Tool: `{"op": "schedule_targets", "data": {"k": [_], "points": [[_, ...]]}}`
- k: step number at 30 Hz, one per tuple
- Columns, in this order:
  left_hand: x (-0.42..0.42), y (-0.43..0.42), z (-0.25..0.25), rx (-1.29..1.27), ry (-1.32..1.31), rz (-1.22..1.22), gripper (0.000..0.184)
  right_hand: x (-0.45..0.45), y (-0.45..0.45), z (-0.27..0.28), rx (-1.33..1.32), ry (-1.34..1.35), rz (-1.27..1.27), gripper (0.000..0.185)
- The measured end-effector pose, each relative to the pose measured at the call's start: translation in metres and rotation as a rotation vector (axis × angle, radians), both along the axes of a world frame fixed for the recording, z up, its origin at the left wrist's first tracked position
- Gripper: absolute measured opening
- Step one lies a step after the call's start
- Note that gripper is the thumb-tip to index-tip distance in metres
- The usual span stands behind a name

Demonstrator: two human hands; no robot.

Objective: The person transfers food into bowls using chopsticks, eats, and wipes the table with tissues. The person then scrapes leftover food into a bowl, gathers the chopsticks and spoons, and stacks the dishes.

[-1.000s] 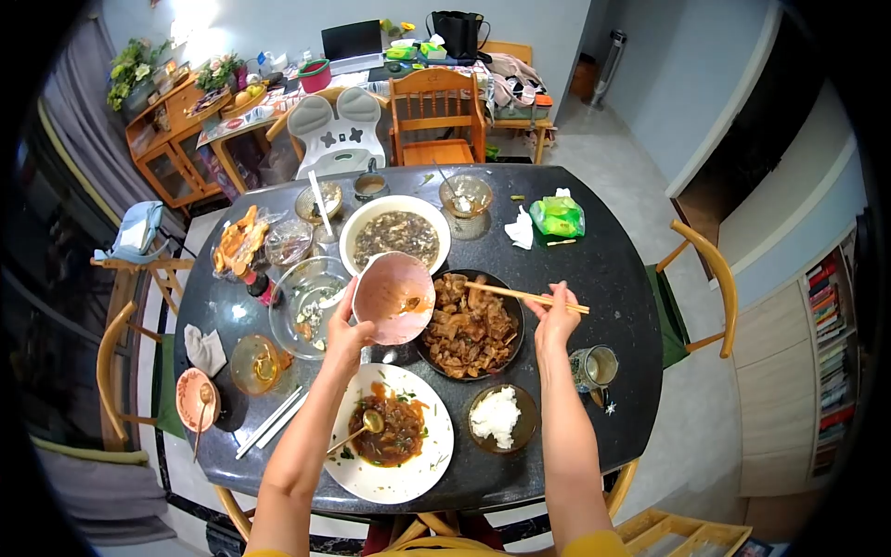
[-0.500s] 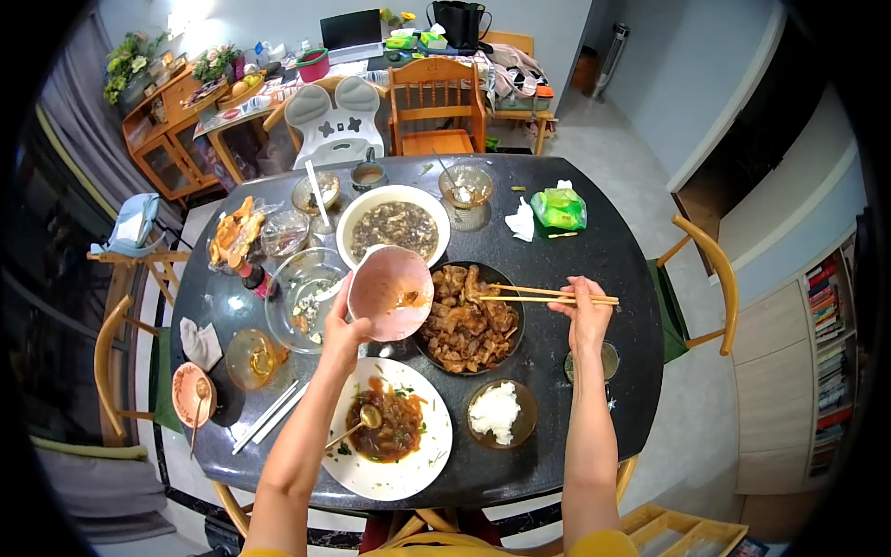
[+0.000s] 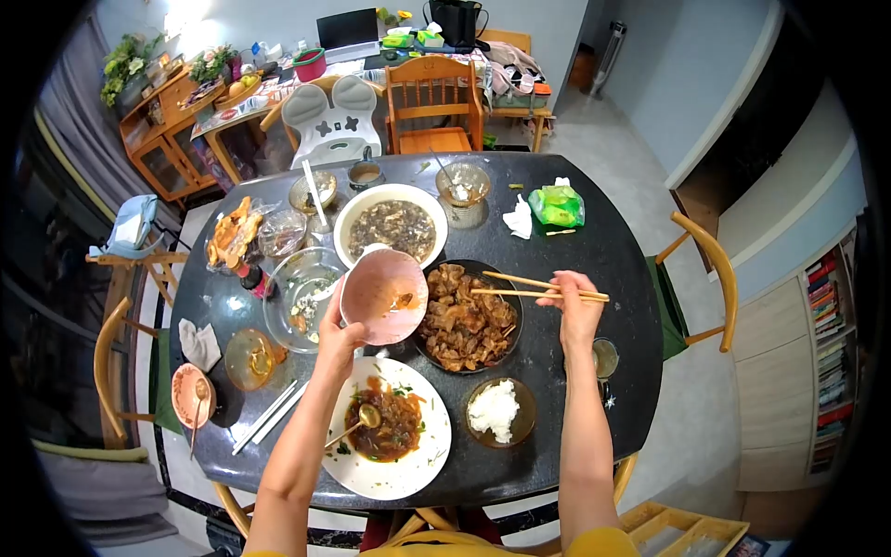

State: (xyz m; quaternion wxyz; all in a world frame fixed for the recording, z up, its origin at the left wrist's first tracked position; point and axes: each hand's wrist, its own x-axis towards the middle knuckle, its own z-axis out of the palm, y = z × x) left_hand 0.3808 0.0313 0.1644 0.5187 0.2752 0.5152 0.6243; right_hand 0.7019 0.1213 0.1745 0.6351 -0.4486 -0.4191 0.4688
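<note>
Left hand (image 3: 340,336) clasping side of tilted pink bowl (image 3: 374,311) — right hand (image 3: 579,306) closed on chopsticks (image 3: 522,293), tips apart over brown meat (image 3: 466,323); white rice (image 3: 494,410) near, on desk (image 3: 608,246).

Pale blue-grey painted wall (image 3: 650,88); smooth grey floor (image 3: 603,148). Glossy black table (image 3: 622,269), curved edges. Brown wooden slat-backed chair (image 3: 432,141) at far side, grey-and-white child seat (image 3: 320,107) beside it. Long grey fabric curtain (image 3: 79,107) at left. Bright white glare (image 3: 190,13), upper left. Pale panelled cabinet (image 3: 780,399) at right.
</note>
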Motion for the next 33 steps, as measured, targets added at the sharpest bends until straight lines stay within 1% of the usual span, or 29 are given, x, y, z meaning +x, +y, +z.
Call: {"op": "schedule_targets", "data": {"k": [2, 3, 6, 7, 8, 10, 11, 12, 14, 15, 17, 18, 20, 21, 23, 24, 26, 27, 30, 31, 33], "points": [[0.000, 0.000, -0.003, -0.013, 0.009, -0.018, 0.086, -0.009, -0.004, -0.004, 0.057, -0.100, 0.170, 0.013], [0.002, 0.000, -0.004, -0.010, 0.006, -0.020, 0.086, -0.016, -0.003, -0.015, 0.111, -0.143, 0.185, 0.012], [0.006, -0.001, -0.004, -0.001, -0.025, 0.004, 0.086, -0.030, 0.003, -0.039, 0.026, -0.044, 0.110, 0.013], [0.005, -0.002, -0.006, 0.003, -0.019, -0.016, 0.085, -0.031, 0.005, -0.042, 0.039, -0.012, 0.056, 0.017], [0.003, -0.003, -0.006, 0.004, -0.012, -0.036, 0.085, -0.030, 0.008, -0.045, 0.038, -0.008, 0.058, 0.017], [0.001, -0.006, -0.002, -0.002, 0.010, -0.045, 0.085, -0.023, 0.014, -0.046, -0.190, 0.181, -0.238, 0.021], [0.000, -0.005, -0.001, -0.002, 0.015, -0.028, 0.085, -0.018, 0.020, -0.055, -0.168, 0.284, -0.301, 0.025], [0.000, -0.005, -0.001, -0.002, 0.017, -0.011, 0.084, -0.011, 0.023, -0.060, -0.261, 0.354, -0.334, 0.026], [-0.001, -0.005, 0.000, 0.000, 0.010, -0.017, 0.084, 0.002, 0.029, -0.075, -0.350, 0.503, -0.316, 0.028], [-0.001, -0.006, 0.000, 0.002, 0.005, -0.022, 0.084, 0.010, 0.037, -0.090, -0.351, 0.500, -0.316, 0.028], [0.000, -0.006, -0.001, 0.005, -0.009, -0.024, 0.084, 0.023, 0.052, -0.119, -0.546, 0.705, -0.301, 0.028], [0.001, -0.006, -0.001, 0.011, -0.019, -0.029, 0.084, 0.024, 0.054, -0.119, -0.547, 0.703, -0.299, 0.028], [0.004, -0.005, 0.002, 0.003, -0.035, -0.026, 0.084, 0.025, 0.057, -0.119, -0.682, 0.768, -0.224, 0.027], [0.005, -0.005, 0.002, -0.006, -0.051, -0.027, 0.084, 0.026, 0.058, -0.127, -0.662, 0.769, -0.181, 0.027], [0.008, -0.004, 0.001, -0.013, -0.046, -0.029, 0.084, 0.030, 0.062, -0.139, -0.694, 0.790, -0.201, 0.028], [0.008, -0.003, 0.000, -0.015, -0.040, -0.029, 0.084, 0.029, 0.062, -0.136, -0.722, 0.812, -0.216, 0.029], [0.008, -0.002, -0.002, -0.019, -0.037, -0.034, 0.084, 0.032, 0.061, -0.128, -0.597, 0.739, -0.234, 0.027], [0.008, -0.003, -0.003, -0.024, -0.036, -0.039, 0.084, 0.035, 0.060, -0.124, -0.486, 0.650, -0.208, 0.031], [0.006, -0.003, -0.001, -0.016, -0.007, -0.063, 0.085, 0.037, 0.047, -0.074, -0.362, 0.433, -0.209, 0.024], [0.007, -0.004, 0.000, -0.017, -0.009, -0.061, 0.085, 0.034, 0.038, -0.056, -0.363, 0.430, -0.208, 0.024], [0.008, -0.004, 0.001, -0.035, -0.006, -0.053, 0.085, 0.019, 0.018, -0.025, -0.175, 0.195, -0.220, 0.018]]}}
